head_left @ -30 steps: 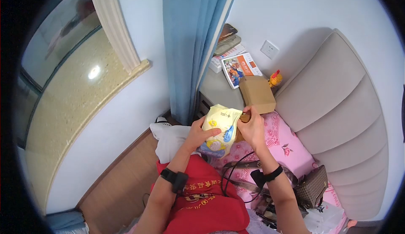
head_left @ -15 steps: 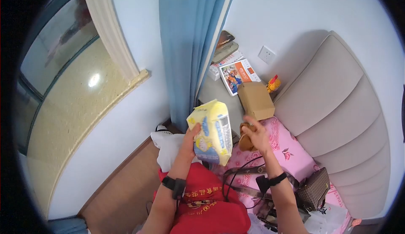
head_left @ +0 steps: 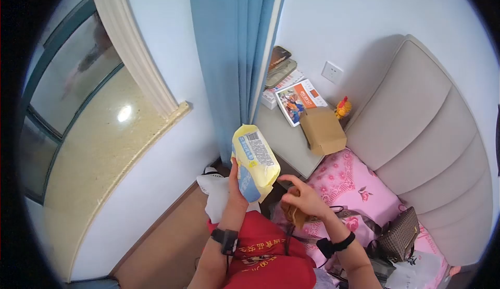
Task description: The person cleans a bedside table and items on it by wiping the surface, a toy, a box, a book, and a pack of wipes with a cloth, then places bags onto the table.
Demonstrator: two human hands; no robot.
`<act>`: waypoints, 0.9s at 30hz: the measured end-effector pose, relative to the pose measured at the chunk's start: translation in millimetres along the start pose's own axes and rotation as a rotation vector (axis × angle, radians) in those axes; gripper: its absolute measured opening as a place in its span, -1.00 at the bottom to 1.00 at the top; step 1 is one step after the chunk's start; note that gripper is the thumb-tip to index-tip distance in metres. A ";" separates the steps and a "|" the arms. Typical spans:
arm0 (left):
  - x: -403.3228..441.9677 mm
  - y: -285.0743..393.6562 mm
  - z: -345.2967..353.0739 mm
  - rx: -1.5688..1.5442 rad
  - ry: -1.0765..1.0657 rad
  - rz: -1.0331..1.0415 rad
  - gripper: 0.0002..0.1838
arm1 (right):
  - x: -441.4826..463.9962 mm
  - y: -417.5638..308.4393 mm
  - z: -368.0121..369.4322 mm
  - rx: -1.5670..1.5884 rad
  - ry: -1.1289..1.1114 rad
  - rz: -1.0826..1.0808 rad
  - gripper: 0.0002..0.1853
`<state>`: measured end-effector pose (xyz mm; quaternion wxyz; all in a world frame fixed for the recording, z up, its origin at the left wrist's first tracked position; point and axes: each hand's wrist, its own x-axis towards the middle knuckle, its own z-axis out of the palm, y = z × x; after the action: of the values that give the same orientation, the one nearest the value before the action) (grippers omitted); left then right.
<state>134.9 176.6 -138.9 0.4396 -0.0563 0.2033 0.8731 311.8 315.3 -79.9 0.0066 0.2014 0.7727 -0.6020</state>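
My left hand (head_left: 237,189) grips a yellow and blue plastic package (head_left: 253,156) by its left side, holding it tilted in front of me. A white label with a barcode and small print faces up. My right hand (head_left: 303,198) is just right of the package's lower end, its index finger stretched toward it. Its other fingers are curled round a small brown item (head_left: 297,217), mostly hidden under the hand; its kind I cannot make out. Below the package is a red apron (head_left: 265,260) with yellow lettering.
A bedside table (head_left: 284,138) carries a cardboard box (head_left: 322,131), a picture-covered box (head_left: 300,101) and a yellow chicken figure (head_left: 343,108). On the pink bed (head_left: 341,185) lie a patterned handbag (head_left: 400,234) and straps. A blue curtain (head_left: 232,54) hangs left; a padded headboard (head_left: 416,133) stands right.
The package has turned in my left hand, so its barcode label now faces up. My right hand has moved down and left with the brown item, closer to the package. The view has shifted slightly.
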 end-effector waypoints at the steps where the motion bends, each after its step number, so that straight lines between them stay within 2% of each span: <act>1: -0.5 0.0 0.2 -0.021 -0.013 -0.009 -0.35 | -5.6 -11.4 3.7 -0.157 0.022 0.028 -0.25; 2: -0.6 0.2 1.2 -0.042 -0.028 -0.023 -0.35 | -5.2 -27.2 4.7 -0.218 -0.021 0.114 0.01; 5: -4.7 -2.6 8.7 -0.007 -0.061 -0.070 -0.32 | -5.8 -54.1 15.7 -0.262 0.017 0.121 -0.02; 6: -5.8 -6.0 11.0 0.025 -0.053 -0.084 -0.32 | -1.1 -35.5 24.1 -0.247 0.116 0.018 -0.05; 9: -6.9 -13.5 23.9 0.224 -0.016 -0.123 -0.32 | 7.2 -10.1 33.2 0.171 0.114 0.041 -0.16; 10: -5.0 -15.2 27.5 0.318 0.008 -0.151 -0.33 | 5.9 -8.5 33.1 0.293 0.165 0.006 -0.33; 12: 1.5 -18.8 36.8 0.578 -0.001 -0.147 -0.29 | 2.6 -0.9 27.8 0.517 0.294 0.010 -0.40; 15: 22.9 1.3 62.4 1.003 0.031 -0.442 -0.25 | -3.3 1.7 4.8 0.729 0.467 0.036 -0.47; 16: 40.6 2.6 63.4 1.113 0.018 -0.451 -0.15 | -7.0 1.6 -6.2 0.765 0.478 0.101 -0.45; 17: 57.6 1.8 68.1 1.129 0.044 -0.403 -0.14 | -9.0 3.4 -17.7 0.800 0.488 0.166 -0.44; 20: 115.7 -3.3 79.2 1.081 0.076 -0.261 -0.08 | -8.2 13.9 -40.5 0.929 0.598 0.122 -0.42; 23: 191.8 -16.4 67.8 0.852 0.209 -0.307 -0.09 | -14.0 -1.0 -54.6 1.071 0.673 0.175 -0.43; 26: 267.5 -37.3 34.3 0.831 0.344 -0.242 -0.17 | -21.5 -32.7 -60.9 1.088 0.757 0.099 -0.45; 27: 286.0 -42.4 26.0 0.877 0.320 -0.242 -0.20 | -24.4 -35.8 -63.0 1.098 0.776 0.088 -0.45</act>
<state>-3.1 422.6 -207.4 0.4835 -0.0224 0.6092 0.6282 337.4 359.8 -23.2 -0.3503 0.4087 0.2917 -0.7907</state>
